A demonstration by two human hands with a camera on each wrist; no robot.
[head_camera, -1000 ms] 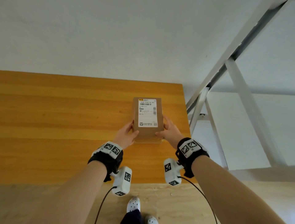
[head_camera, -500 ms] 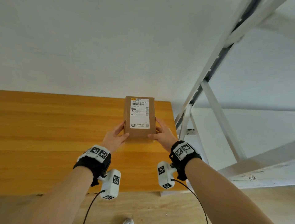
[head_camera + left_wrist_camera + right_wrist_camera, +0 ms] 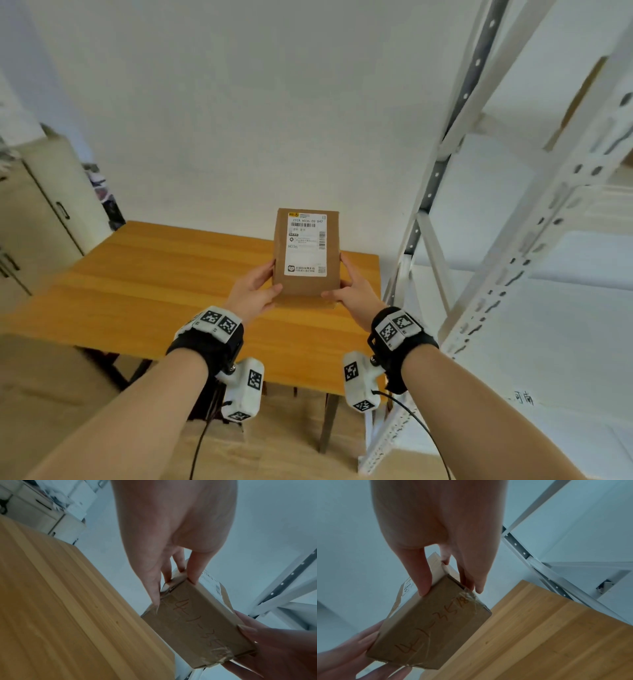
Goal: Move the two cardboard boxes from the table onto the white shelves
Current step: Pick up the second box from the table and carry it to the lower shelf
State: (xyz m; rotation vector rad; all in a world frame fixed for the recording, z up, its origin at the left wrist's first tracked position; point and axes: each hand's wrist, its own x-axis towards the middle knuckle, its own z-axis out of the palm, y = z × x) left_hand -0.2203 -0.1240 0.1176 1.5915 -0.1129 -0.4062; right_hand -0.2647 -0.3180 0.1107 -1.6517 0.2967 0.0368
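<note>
1. Above the right end of the tabletop (image 3: 144, 274), a cardboard box (image 3: 306, 251) is being carried clear of the wood, its printed shipping label (image 3: 306, 244) facing the head camera and its near end face showing handwriting in both wrist views
2. The left hand (image 3: 251, 291) is grasping the box's left side and the right hand (image 3: 352, 289) is grasping its right side; in the wrist views the thumbs are lying along the upper edges and the fingers (image 3: 155, 588) are curling down around the sides, so both hands are clamping the box between them
3. No second box is showing on the tabletop in any view; something brown is sitting high on the white shelves (image 3: 534, 192) at the right edge of the head view, but it is too blurred to name
4. The shelves are standing just beside the right end of the tabletop, their slotted uprights and diagonal brace rising to the right of the hands, with white shelf boards showing beyond
5. By my reading, the carrying step is under way: the box is lifted and not yet on a shelf
6. The next move is probably calling for swinging the box rightward past the front upright, keeping it level between both palms, then lowering it flat onto a board before the hands are letting go
</note>
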